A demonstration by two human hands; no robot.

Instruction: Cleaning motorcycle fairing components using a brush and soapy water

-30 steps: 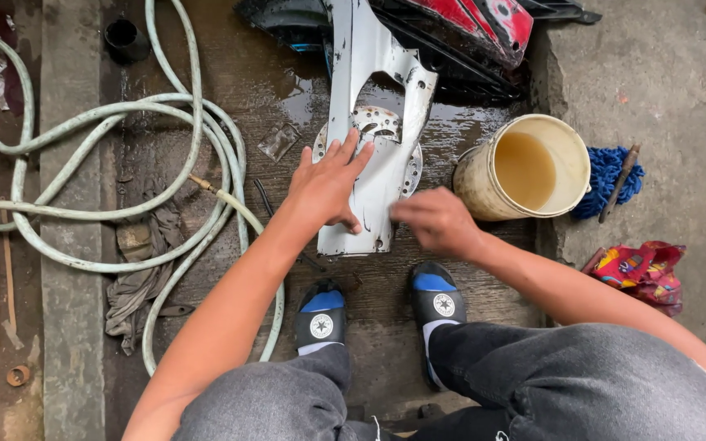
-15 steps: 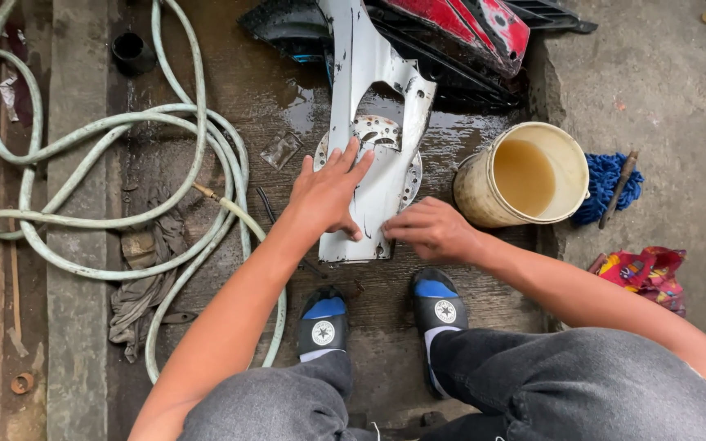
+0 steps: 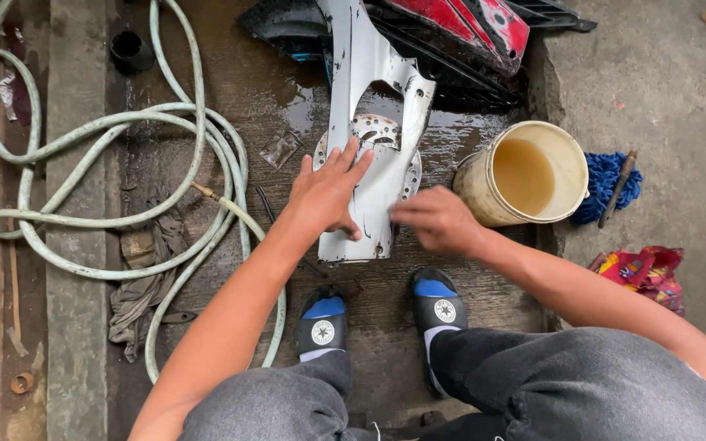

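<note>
A long white plastic panel (image 3: 369, 122) lies flat on the wet concrete floor (image 3: 230, 98), running from the top of the view down to just in front of the person's feet; it is scuffed and dirty, with a cut-out opening near its middle and a squared lower end. Under it shows part of a round metal disc (image 3: 369, 131) with small holes along its edge. The left hand (image 3: 328, 196) rests palm-down on the panel's left side, fingers (image 3: 345, 159) spread flat and not gripping. The right hand (image 3: 435, 216) sits at the panel's lower right edge with its fingers curled loosely; whether they pinch anything cannot be told. Just right of the panel stands a cream bucket (image 3: 484, 175) holding murky water, with a blue mop head (image 3: 610, 184) beside it and a bright red and yellow patterned wrapper (image 3: 643, 273) lower right. Red and black panels (image 3: 467, 28) lie at the top, touching the white one. A pale green hose (image 3: 108, 163) coils to the left, well apart.
</note>
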